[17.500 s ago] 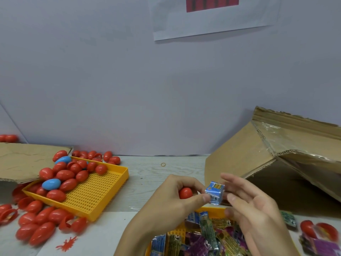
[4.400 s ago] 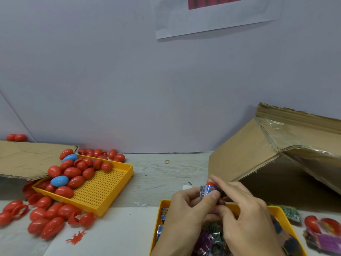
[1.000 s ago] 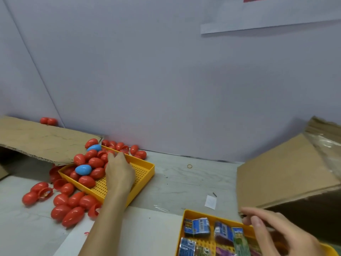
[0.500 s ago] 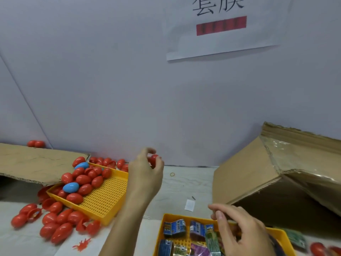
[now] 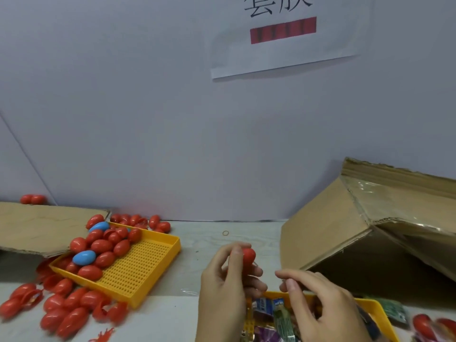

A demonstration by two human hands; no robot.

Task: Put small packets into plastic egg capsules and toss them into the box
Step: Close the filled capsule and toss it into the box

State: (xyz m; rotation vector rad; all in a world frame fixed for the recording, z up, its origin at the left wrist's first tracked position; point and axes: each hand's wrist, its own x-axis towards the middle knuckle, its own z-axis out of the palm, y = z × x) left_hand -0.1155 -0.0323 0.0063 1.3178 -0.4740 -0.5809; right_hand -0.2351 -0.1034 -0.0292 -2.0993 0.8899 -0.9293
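Holding red egg (image 5: 247, 255) upright in left hand (image 5: 228, 282) | right hand (image 5: 320, 302) hovering empty, fingers loosely curled, above packets (image 5: 271, 314) (nearer hand for picking) | box (image 5: 350, 233) lying to the right

Red egg capsule (image 5: 248, 255) in left hand (image 5: 223, 287) grip — right hand (image 5: 320, 304) beside, fingers loose.

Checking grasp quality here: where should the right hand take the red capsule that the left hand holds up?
The left hand pinches the red capsule low, leaving its rounded top bare. The right hand should probably come from the right and pinch that top with its fingers.
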